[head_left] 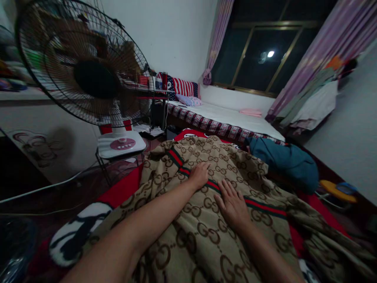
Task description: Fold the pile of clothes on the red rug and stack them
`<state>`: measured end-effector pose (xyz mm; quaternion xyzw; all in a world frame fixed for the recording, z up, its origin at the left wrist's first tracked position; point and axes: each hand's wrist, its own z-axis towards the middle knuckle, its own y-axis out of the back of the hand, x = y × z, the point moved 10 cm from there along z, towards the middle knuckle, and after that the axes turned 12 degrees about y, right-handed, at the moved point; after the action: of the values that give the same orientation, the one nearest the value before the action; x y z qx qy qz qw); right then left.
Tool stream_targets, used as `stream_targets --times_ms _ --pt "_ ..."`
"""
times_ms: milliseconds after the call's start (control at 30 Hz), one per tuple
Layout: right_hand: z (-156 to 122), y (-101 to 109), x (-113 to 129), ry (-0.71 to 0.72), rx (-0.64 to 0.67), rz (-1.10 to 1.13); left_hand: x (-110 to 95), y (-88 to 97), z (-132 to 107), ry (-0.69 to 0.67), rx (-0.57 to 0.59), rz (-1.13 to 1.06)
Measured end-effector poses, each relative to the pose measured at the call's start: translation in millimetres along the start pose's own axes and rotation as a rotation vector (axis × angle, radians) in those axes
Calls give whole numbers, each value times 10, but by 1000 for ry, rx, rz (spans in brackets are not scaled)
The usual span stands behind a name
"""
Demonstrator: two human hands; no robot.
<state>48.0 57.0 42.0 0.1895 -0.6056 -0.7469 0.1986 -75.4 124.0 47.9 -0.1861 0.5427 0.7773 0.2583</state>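
While both bare hands rest on the tan blanket patterned with brown interlocking rings and a red-and-green stripe [206,232], the cloth lies rumpled across a red bedcover with a black-and-white printed end [79,232] in the lower middle of the view. The left hand [199,175] is curled with its fingers bunching a fold right at the stripe, seemingly gripping the cloth, while the right hand [232,204] lies flat and open just beside it, palm pressing down; the two hands are near each other but not touching. A crumpled teal garment [282,161] sits at the blanket's far edge, close to the folds. To the left stands a large black wire-caged floor fan with a white base [85,67], its blades blurred as if spinning, and its white cord [44,188] trails over the dark floor. Should the blanket be lifted or flung wide toward that side, a loose corner could plausibly brush the cage or snag the fan's stand, and a hard pull might drag the teal garment off the bed. Behind lies a white-covered bed [232,116] under a dark window.
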Motion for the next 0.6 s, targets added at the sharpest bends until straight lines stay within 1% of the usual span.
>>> stream_targets --times_ms 67,133,200,267,300,333,367,400,433,467,500,533,567,600 --pt "-116 -139 47 -26 -8 -6 -76 79 -43 -38 -7 -23" --pt "-153 -223 27 -38 11 -1 -185 273 -93 -92 -26 -46" --pt "-141 -225 -10 -40 14 9 -267 616 -132 -130 -78 -63" --pt "-121 -195 -38 -45 3 19 -261 1081 -148 -132 -167 -69" --pt "-115 -181 -45 -48 -5 23 -209 1335 -149 -110 -226 -57" --pt "-113 -172 -45 -49 -12 28 -118 1594 -148 -68 -299 -27" --pt "-114 -167 -41 -49 -18 32 24 1850 -150 21 -396 64" --pt "-116 -165 -34 -48 -24 37 200 2056 -150 137 -458 178" --pt "-119 -165 -26 -46 -29 42 406 2185 -141 268 -454 299" --pt "-121 -165 -19 -45 -34 47 647 2242 -138 415 -393 411" --pt "-123 -165 -16 -45 -37 51 887 2239 -156 543 -294 497" --pt "-124 -165 -15 -46 -40 55 1101 2201 -198 643 -192 553" --pt "-124 -165 -16 -47 -41 59 1275 2147 -256 713 -107 582" --pt "-123 -164 -17 -48 -43 64 1399 2089 -315 750 -50 591"
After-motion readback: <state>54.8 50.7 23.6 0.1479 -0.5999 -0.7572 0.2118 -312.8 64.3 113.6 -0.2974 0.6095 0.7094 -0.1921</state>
